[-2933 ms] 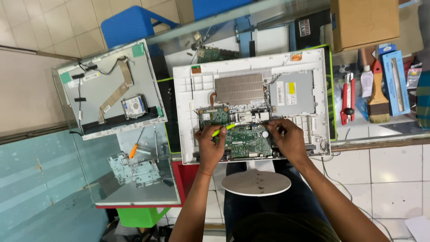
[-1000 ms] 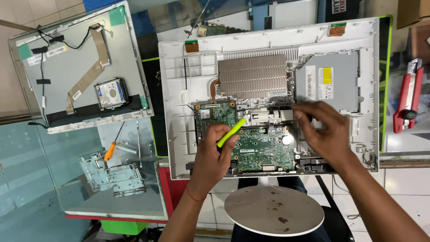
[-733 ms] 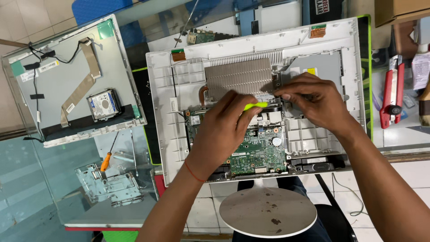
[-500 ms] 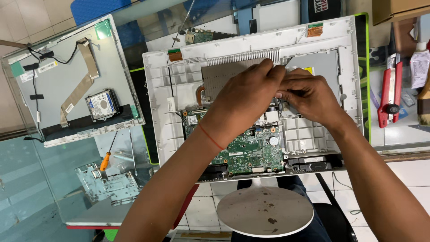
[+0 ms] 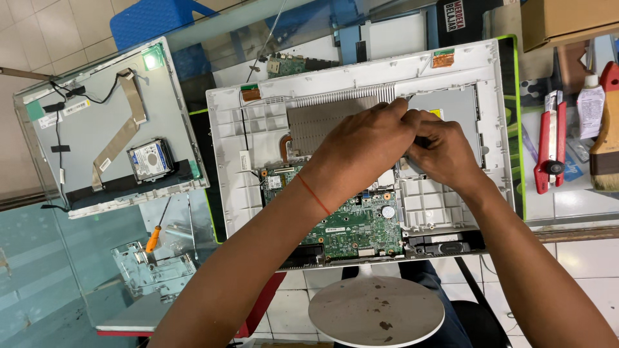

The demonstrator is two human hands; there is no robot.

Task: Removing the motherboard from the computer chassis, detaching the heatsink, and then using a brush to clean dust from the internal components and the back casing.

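Observation:
An opened white all-in-one computer shell lies face down with its finned metal heatsink, green motherboard and grey optical drive exposed. My left hand is curled over the right end of the heatsink; a thin metal screwdriver tip pokes out above its fingers, while the handle is hidden. My right hand presses against the left one at the drive's left edge, fingers bent. What it grips is hidden.
A grey display back panel with a hard drive on it lies at the left. Below it are an orange-handled screwdriver and a metal bracket. A red cutter and a brush lie at the right. The round stand base sits near me.
My left hand carried the yellow-green screwdriver up from the motherboard to the heatsink's right end. My right hand moved up beside it, and the two now meet there.

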